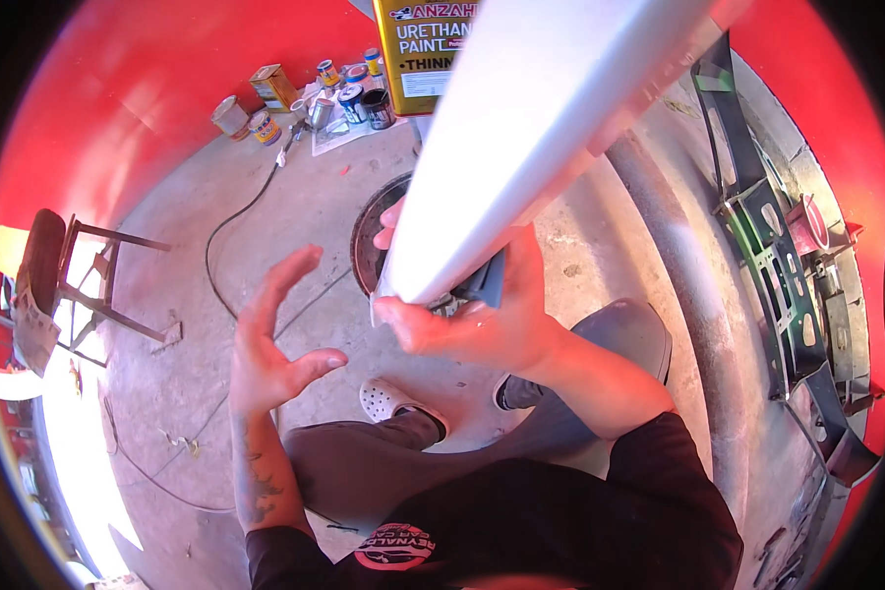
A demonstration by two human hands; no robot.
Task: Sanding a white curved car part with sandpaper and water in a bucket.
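A long, glossy white panel (521, 128) slants from the upper right down to the middle, its near end narrow. My right hand (506, 310) is closed round that near end, with the thumb on the near side and fingertips showing past the far edge. Between palm and panel shows a dark grey flat piece (487, 282); whether it belongs to the panel I cannot tell. To the left, apart from the panel, my left hand (270, 339) is raised and holds nothing, its thumb and fingers spread. A dark round rim (367, 231) is partly hidden behind the panel's end.
Paint cans (352, 103) and cups stand by the red wall, beside a large yellow tin (418, 69). A chair (69, 275) is at the left. A black cable (211, 241) crosses the floor. Dark car trim (772, 275) leans along the right wall. My legs are below.
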